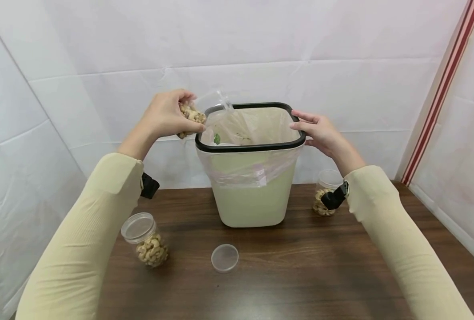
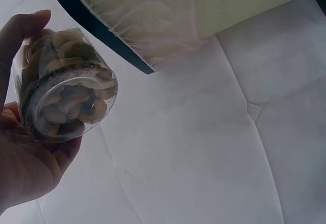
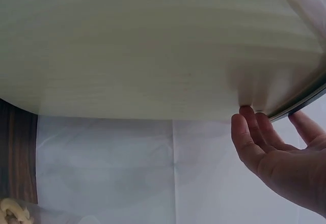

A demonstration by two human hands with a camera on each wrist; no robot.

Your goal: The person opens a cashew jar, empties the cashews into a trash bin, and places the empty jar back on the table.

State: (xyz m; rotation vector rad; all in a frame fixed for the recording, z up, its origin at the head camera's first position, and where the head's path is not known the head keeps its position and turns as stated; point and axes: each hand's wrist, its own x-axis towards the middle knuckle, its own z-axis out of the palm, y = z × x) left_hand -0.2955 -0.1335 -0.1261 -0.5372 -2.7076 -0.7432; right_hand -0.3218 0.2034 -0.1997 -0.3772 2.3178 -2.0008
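Your left hand: fingers wrapped round tipped jar of nuts, at ten o'clock of bin. Right hand: fingers holding rim, three o'clock. Lid near seven; other jars at eight, four.

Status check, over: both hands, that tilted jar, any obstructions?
Left hand: gripping tilted jar, nuts inside, mouth at bin's rim. Right hand: holding bin's rim. Nothing seen in the way.

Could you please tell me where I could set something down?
Bare table lies right of the lid, in front of the bin, and a smaller patch between bin and left standing jar. It is crowded around that jar, beside the left sleeve.
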